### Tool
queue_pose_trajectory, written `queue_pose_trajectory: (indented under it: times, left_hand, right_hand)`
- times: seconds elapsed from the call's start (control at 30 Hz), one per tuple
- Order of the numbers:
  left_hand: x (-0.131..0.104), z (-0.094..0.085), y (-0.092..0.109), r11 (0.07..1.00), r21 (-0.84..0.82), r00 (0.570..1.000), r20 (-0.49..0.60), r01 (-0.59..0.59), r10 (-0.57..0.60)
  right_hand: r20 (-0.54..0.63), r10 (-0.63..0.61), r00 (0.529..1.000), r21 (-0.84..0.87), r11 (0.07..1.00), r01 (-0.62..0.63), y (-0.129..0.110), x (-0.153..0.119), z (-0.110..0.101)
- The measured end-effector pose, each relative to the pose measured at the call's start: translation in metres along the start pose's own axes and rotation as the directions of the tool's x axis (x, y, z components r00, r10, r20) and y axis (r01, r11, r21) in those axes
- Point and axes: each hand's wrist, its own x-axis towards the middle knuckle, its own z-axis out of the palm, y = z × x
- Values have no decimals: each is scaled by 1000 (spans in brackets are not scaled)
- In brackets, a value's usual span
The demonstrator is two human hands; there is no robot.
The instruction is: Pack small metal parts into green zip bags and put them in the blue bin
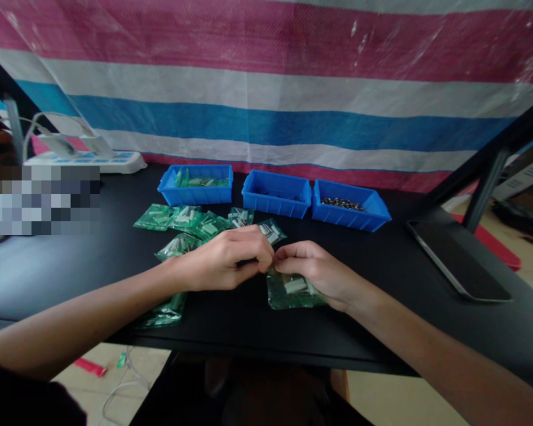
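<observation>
Both hands meet at the top edge of a small clear green bag (278, 291) with pale pieces inside, which hangs over the black table. My left hand (233, 257) is closed in a pinch at the bag's upper left corner. Closed on the same edge from the right, my right hand (313, 266) covers part of the bag. Beyond and to the left of my left hand lie several similar filled bags (155, 218). Another green bag (164, 312) lies partly under my left forearm.
Three blue bins stand along the back: the left bin (198, 195) holds green bags, the middle bin (275, 204) a few small dark bits, the right bin (353, 220) small metal parts. A phone (459, 260) lies right; a power strip (124, 163) sits back left.
</observation>
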Motion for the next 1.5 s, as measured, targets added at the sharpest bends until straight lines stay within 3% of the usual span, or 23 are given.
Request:
queue_pose_trajectory:
  times: [0.23, 0.67, 0.8, 0.9, 1.0, 1.1, 1.3, 1.5]
  left_hand:
    - [1, -1, 1, 1000, 7, 1000, 0, 3, -3]
    - [2, 0, 4, 993, 119, 992, -122, 2, 13]
    - [1, 3, 2, 988, 86, 981, -157, 130, -115]
    - [2, 2, 2, 945, 12, 934, -155, 326, -321]
    - [5, 0, 5, 874, -110, 874, -69, 473, -481]
    - [7, 1, 7, 826, -159, 839, 35, 541, -543]
    - [6, 3, 3, 804, -184, 824, 78, 565, -561]
    - [6, 0, 2, 794, -191, 816, 92, 578, -571]
  right_hand:
    - [15, -24, 1000, 2, 1000, 24, 2, 1, -1]
    - [5, -234, 972, -21, 972, 234, 2, -2, 5]
    - [-39, -375, 926, -230, 905, 357, 0, -4, 6]
    - [-66, -505, 861, -519, 754, 402, 0, -7, 5]
    - [-42, -588, 808, -722, 577, 382, 2, -10, 5]
    - [1, -609, 793, -790, 486, 374, 3, -11, 6]
    - [45, -592, 804, -766, 496, 409, 3, -11, 7]
    - [11, -595, 804, -753, 524, 398, 3, -10, 7]
